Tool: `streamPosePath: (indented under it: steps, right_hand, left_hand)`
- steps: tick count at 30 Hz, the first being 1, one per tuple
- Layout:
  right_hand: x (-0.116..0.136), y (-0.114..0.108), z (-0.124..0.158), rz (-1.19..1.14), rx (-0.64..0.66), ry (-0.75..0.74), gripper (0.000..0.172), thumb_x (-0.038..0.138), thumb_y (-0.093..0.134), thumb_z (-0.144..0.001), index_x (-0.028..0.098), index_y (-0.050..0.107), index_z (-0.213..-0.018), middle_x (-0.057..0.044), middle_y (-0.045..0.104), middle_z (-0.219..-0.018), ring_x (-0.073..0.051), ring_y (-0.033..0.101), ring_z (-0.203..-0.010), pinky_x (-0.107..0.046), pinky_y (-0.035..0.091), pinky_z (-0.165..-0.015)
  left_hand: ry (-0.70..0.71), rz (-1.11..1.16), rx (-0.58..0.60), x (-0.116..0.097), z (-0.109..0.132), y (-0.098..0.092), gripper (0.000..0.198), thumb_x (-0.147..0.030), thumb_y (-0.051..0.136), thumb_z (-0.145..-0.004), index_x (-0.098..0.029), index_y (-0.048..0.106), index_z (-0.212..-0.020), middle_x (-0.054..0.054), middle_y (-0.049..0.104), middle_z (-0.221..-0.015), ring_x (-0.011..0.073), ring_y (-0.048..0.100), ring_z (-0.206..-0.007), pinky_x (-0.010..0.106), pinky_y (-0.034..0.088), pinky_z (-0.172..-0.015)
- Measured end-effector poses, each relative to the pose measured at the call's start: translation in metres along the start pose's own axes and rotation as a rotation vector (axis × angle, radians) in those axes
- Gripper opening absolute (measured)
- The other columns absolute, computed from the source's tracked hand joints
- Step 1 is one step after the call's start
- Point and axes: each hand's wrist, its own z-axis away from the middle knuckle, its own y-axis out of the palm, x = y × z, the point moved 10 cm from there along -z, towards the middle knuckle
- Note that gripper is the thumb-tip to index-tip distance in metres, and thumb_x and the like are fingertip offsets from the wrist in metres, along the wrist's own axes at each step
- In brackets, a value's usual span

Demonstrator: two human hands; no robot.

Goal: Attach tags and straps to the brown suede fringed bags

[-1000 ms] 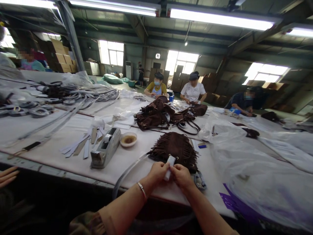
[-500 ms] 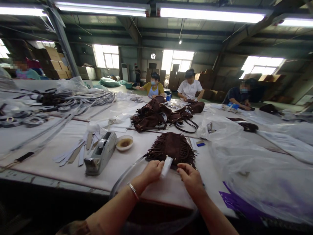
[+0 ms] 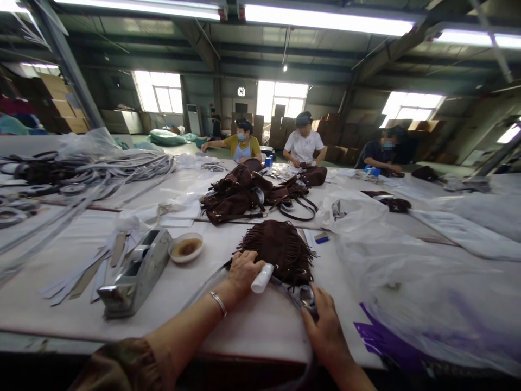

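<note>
A dark brown fringed bag lies on the table in front of me. Over its lower left edge rests my left hand, fingers stretched out and thumb close to a white rolled wrap at the bag's opening. My right hand is at the lower right of the bag, thumb and fingers around a strap piece in grey, shiny wrapping. The fingertips are partly hidden there. From under my left hand a wrapped strap runs down to the left.
Left stand a tape dispenser, a small dish with brown residue and paper strips. Several brown bags are piled beyond. A blue object lies to the right, near plastic sheeting. Co-workers sit across the table.
My left hand has moved from pinching the white wrap to lying on the bag's edge. My right hand has come down to the wrapped strap. The view has shifted right.
</note>
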Motion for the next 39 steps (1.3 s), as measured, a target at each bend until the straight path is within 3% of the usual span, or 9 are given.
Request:
streamPosePath:
  steps: [5, 9, 12, 18, 21, 26, 31, 35, 39]
  right_hand:
    - [-0.018, 0.02, -0.075, 0.06, -0.006, -0.084, 0.053, 0.03, 0.05, -0.087, 0.011, 0.047, -0.137, -0.019, 0.048, -0.136, -0.03, 0.043, -0.129, -0.045, 0.037, -0.11]
    - [-0.024, 0.025, -0.127, 0.175, -0.133, -0.087, 0.05, 0.033, 0.055, -0.085, 0.007, 0.054, -0.127, -0.023, 0.049, -0.132, -0.033, 0.045, -0.125, -0.047, 0.039, -0.105]
    - [-0.01, 0.036, -0.136, 0.246, -0.094, -0.099, 0.034, 0.032, 0.051, -0.089, 0.011, 0.063, -0.113, -0.019, 0.06, -0.115, -0.029, 0.055, -0.109, -0.04, 0.044, -0.097]
    - [0.0, 0.057, -0.111, 0.395, 0.268, 0.066, 0.016, 0.022, 0.05, -0.086, 0.017, 0.065, -0.085, -0.013, 0.068, -0.092, -0.026, 0.064, -0.091, -0.033, 0.044, -0.082]
    - [-0.007, 0.053, -0.088, 0.35, 0.4, 0.157, 0.023, 0.015, 0.044, -0.084, 0.015, 0.065, -0.094, -0.013, 0.071, -0.091, -0.025, 0.067, -0.09, -0.031, 0.044, -0.079]
    - [-0.028, 0.031, -0.042, 0.301, 0.423, 0.245, 0.056, 0.013, 0.036, -0.086, 0.005, 0.037, -0.142, -0.019, 0.071, -0.104, -0.025, 0.069, -0.088, -0.032, 0.045, -0.076]
    - [-0.025, 0.019, -0.017, 0.357, 0.406, 0.287, 0.067, 0.014, 0.034, -0.087, 0.002, 0.019, -0.151, -0.02, 0.072, -0.099, -0.029, 0.07, -0.082, -0.034, 0.045, -0.072]
    - [-0.002, 0.016, -0.005, 0.377, 0.399, 0.26, 0.066, 0.012, 0.035, -0.085, -0.003, 0.025, -0.148, -0.023, 0.07, -0.103, -0.03, 0.069, -0.091, -0.035, 0.046, -0.079]
    - [0.008, 0.011, 0.018, 0.386, 0.444, 0.275, 0.066, 0.014, 0.037, -0.082, -0.004, 0.03, -0.145, -0.024, 0.069, -0.108, -0.03, 0.069, -0.096, -0.034, 0.047, -0.083]
  left_hand:
    - [-0.099, -0.061, 0.04, 0.021, -0.062, 0.008, 0.021, -0.031, 0.054, -0.09, -0.027, 0.072, -0.1, 0.01, 0.06, -0.11, 0.0271, 0.051, -0.106, 0.04, 0.035, -0.088]
    - [-0.215, -0.077, 0.047, 0.04, -0.112, 0.019, 0.025, -0.028, 0.049, -0.092, -0.024, 0.073, -0.099, 0.012, 0.06, -0.11, 0.0273, 0.053, -0.103, 0.041, 0.035, -0.086]
    - [-0.254, -0.085, 0.034, 0.049, -0.137, 0.025, 0.028, -0.027, 0.045, -0.094, -0.021, 0.072, -0.101, 0.014, 0.06, -0.111, 0.028, 0.053, -0.104, 0.042, 0.036, -0.086]
    - [-0.222, -0.069, 0.056, 0.046, -0.145, 0.019, 0.028, -0.025, 0.045, -0.093, -0.022, 0.068, -0.108, 0.013, 0.059, -0.117, 0.0279, 0.052, -0.11, 0.043, 0.038, -0.093]
    - [-0.194, -0.058, 0.061, 0.038, -0.109, -0.003, 0.03, -0.018, 0.051, -0.087, -0.021, 0.064, -0.114, 0.013, 0.056, -0.122, 0.0282, 0.049, -0.117, 0.042, 0.039, -0.096]
    - [-0.111, 0.106, 0.021, 0.003, 0.018, -0.031, 0.024, -0.023, 0.058, -0.083, -0.015, 0.065, -0.105, 0.016, 0.056, -0.124, 0.0294, 0.049, -0.117, 0.044, 0.038, -0.102]
    - [0.248, 0.322, 0.225, -0.073, 0.128, 0.003, 0.026, -0.032, 0.066, -0.082, -0.025, 0.064, -0.107, 0.004, 0.065, -0.109, 0.0222, 0.059, -0.099, 0.037, 0.043, -0.094]
    - [0.184, 0.163, 0.304, -0.082, 0.156, 0.002, 0.04, -0.036, 0.072, -0.075, -0.021, 0.061, -0.11, 0.009, 0.064, -0.11, 0.0281, 0.058, -0.099, 0.047, 0.042, -0.095]
    - [0.192, 0.103, 0.308, -0.08, 0.169, -0.025, 0.018, -0.033, 0.068, -0.077, -0.018, 0.064, -0.087, 0.008, 0.064, -0.095, 0.0241, 0.059, -0.088, 0.041, 0.045, -0.088]
